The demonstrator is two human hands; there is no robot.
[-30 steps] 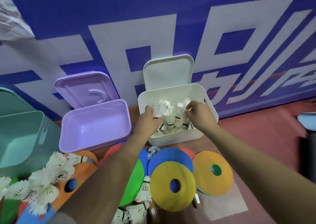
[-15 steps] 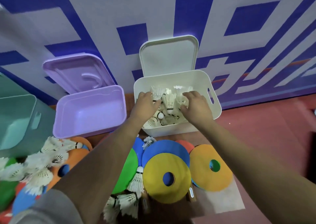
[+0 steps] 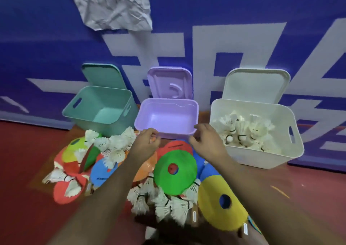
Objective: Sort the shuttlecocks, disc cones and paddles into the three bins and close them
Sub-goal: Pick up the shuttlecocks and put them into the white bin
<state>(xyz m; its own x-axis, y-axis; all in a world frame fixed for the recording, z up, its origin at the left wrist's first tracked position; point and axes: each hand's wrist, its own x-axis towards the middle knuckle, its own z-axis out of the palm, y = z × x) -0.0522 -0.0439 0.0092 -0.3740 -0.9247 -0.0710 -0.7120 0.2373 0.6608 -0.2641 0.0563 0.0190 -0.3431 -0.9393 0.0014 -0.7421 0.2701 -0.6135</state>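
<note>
- My left hand (image 3: 147, 144) is by the purple bin (image 3: 168, 117); I cannot tell if its fingers hold anything.
- My right hand (image 3: 205, 141) has loose, empty fingers.

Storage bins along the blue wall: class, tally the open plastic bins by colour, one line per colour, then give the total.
Teal plastic bin: 1
Purple plastic bin: 1
White plastic bin: 1
Total: 3
</note>
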